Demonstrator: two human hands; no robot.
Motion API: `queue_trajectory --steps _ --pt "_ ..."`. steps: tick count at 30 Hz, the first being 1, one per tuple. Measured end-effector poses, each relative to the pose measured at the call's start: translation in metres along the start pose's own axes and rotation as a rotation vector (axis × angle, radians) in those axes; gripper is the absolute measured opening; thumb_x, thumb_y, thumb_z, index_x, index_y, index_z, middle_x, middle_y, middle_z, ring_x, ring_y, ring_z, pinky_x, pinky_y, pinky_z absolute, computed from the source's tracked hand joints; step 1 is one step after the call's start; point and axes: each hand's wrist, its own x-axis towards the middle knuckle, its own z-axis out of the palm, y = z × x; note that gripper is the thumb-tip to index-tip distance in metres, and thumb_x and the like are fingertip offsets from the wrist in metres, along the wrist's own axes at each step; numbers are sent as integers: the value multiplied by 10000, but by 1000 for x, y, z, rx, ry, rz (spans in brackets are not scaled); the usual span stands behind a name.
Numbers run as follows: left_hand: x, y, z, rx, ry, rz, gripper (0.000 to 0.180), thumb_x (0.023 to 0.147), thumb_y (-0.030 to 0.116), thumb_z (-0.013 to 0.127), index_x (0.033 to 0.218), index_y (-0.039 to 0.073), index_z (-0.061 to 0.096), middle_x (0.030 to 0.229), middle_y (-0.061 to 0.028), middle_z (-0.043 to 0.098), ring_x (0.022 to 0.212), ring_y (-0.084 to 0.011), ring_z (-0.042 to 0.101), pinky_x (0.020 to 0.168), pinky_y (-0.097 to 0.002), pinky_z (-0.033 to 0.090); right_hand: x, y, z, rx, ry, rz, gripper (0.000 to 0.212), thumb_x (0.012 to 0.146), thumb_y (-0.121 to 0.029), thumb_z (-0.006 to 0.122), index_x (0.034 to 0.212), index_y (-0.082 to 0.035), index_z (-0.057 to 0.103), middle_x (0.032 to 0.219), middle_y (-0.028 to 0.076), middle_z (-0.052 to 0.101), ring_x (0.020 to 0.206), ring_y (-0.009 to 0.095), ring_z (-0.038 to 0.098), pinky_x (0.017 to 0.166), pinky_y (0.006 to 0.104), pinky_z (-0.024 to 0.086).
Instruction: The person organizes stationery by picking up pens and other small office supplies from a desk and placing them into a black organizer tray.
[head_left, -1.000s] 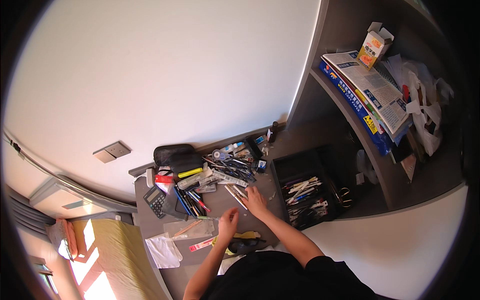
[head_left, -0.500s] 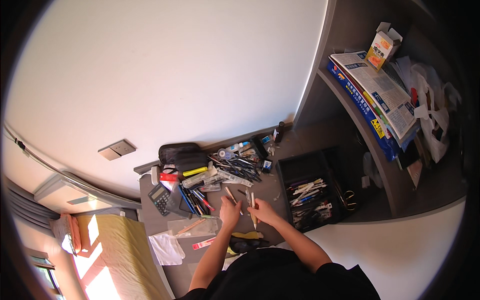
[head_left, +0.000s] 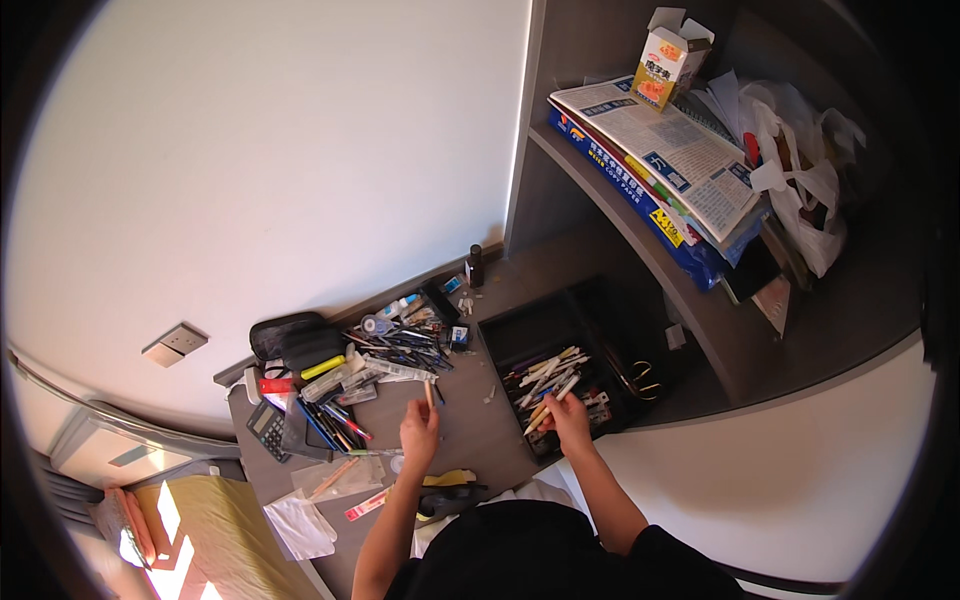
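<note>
The work in hand looks like sorting loose pens from a desk into a tray, and this moment sits in the middle of one transfer. The person's right hand (head_left: 568, 412) is closed around a pale, slim pen (head_left: 548, 405) and holds it at the near edge of the black rectangular plastic organiser tray (head_left: 520, 335), whose right part is already crowded with pens and pencils lying slantwise. The left hand (head_left: 419, 433) pinches a short, light wooden stick or pencil (head_left: 429, 392) that points away from the body, over a bare patch of the grey desktop (head_left: 480, 440).

Judging from this, the right hand's pen is about to be laid among the others, which calls for lowering it flat and parallel to them so it does not ride up on the pile. The left hand's piece would then have to travel right, across the bare strip, to the same tray.

Room to move is fair in the middle: the strip between the tray and the heap of mixed pens and markers (head_left: 385, 360) on the left is open. Farther left a dark calculator (head_left: 267, 428) and a black zipped pencil case (head_left: 290, 340) lie near the desk's left edge. To the right, the tray sits under a grey shelf (head_left: 640, 250) stacked with newspapers and a blue paper ream, so height there appears limited. Near the body lies a yellow and black object (head_left: 450, 492), too small to name.
</note>
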Motion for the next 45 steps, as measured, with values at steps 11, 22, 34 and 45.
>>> queue_trajectory --steps 11,22,34,45 --pt "3 120 109 55 -279 440 246 823 49 609 1069 41 623 936 -153 593 901 -355 604 770 -430 502 30 -12 -39 159 41 -66 199 947 -163 603 1071 -11 571 889 85 637 694 151 636 630 319 598" --pt "-14 117 130 68 -332 584 417 747 -85 515 1134 45 598 1096 -153 602 1039 -374 568 863 -441 483 34 -12 -47 129 24 -49 183 941 -89 538 1106 -10 544 945 133 641 744 217 669 660 316 579" --pt "-27 88 49 63 -172 568 308 797 -51 560 1084 38 628 1055 -139 617 995 -347 586 858 -412 490 17 -1 -17 -163 87 -274 134 962 -95 528 1057 -29 596 1036 69 630 946 164 619 852 285 485" --pt "-22 -8 -43 120 28 272 291 827 22 583 1111 67 623 999 -144 618 944 -345 600 811 -422 493 86 2 202 -875 -568 -867 310 863 -159 639 1140 -27 594 1090 139 606 1042 316 567 886 405 468"
